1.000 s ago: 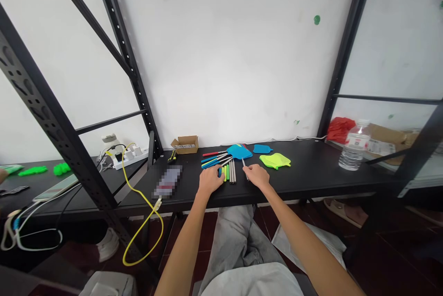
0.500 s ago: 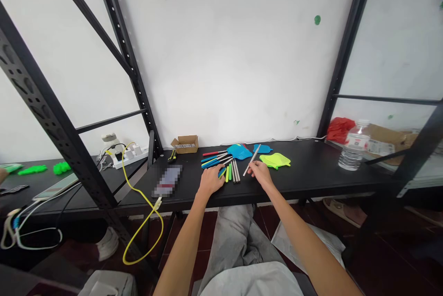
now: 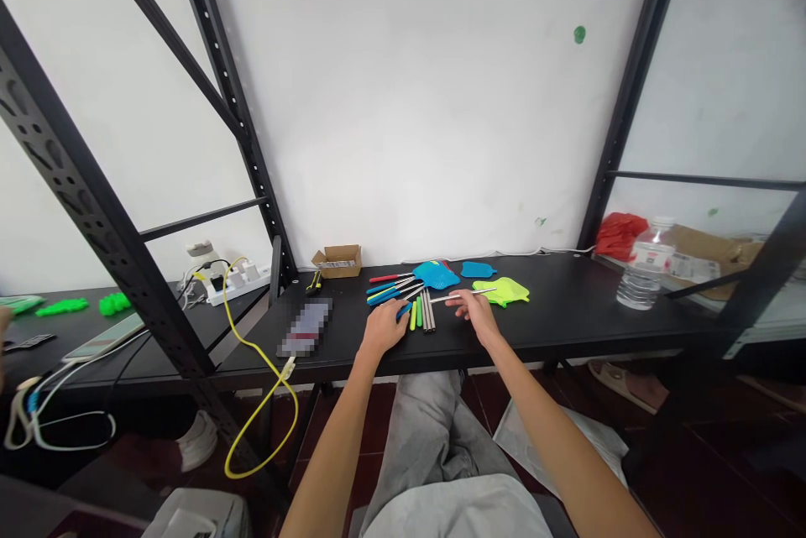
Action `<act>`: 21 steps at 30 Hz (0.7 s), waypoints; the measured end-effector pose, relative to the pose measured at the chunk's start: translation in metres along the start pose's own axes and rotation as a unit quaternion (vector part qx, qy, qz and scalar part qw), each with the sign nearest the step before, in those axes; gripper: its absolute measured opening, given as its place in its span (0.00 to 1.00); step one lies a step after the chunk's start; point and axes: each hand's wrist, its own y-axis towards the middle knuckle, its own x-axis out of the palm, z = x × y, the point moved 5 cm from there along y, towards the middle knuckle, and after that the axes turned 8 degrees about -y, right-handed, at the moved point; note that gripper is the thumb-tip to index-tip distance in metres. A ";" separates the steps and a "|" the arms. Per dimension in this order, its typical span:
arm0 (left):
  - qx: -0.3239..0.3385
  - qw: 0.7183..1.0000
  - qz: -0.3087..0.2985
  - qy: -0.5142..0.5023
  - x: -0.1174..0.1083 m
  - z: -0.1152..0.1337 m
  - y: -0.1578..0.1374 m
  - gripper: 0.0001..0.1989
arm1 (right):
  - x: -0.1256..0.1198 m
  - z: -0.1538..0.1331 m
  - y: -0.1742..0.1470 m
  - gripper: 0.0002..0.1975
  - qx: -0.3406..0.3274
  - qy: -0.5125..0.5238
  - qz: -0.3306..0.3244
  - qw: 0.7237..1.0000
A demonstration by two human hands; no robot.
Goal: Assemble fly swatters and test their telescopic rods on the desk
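My right hand (image 3: 475, 316) pinches a thin silver metal rod (image 3: 445, 298), which lies nearly level across the fingers and points left. My left hand (image 3: 385, 328) rests on the table with its fingers closed round a blue handle (image 3: 404, 311), mostly hidden under it. Between the hands lie a yellow handle (image 3: 413, 317), a green handle (image 3: 419, 312) and several loose metal rods (image 3: 429, 316). Behind them, swatters with coloured grips (image 3: 381, 295) and a blue swatter head (image 3: 437, 274) are bunched together. Beyond my right hand are another blue head (image 3: 478, 269) and yellow-green swatter heads (image 3: 513, 292).
On the black table (image 3: 554, 311), left of the hands, are a blurred phone (image 3: 306, 328) on a yellow cable, a box cutter (image 3: 313, 283) and a small cardboard box (image 3: 340, 262). A water bottle (image 3: 645, 265) stands right. Black shelf posts (image 3: 230, 101) frame both sides.
My right hand has turned the metal rod from steeply slanted to nearly level, its near end swinging left towards the loose rods. My left hand has stayed almost in place.
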 end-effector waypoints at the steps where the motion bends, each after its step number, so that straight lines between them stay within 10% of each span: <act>1: 0.002 1.000 0.004 -0.001 0.000 0.000 0.000 0.16 | 0.000 0.001 0.000 0.19 0.003 0.008 -0.004 1.000; 21: 0.019 0.999 0.043 -0.024 -0.006 0.004 -0.002 0.15 | 0.004 0.000 -0.001 0.16 -0.013 0.112 -0.080 0.990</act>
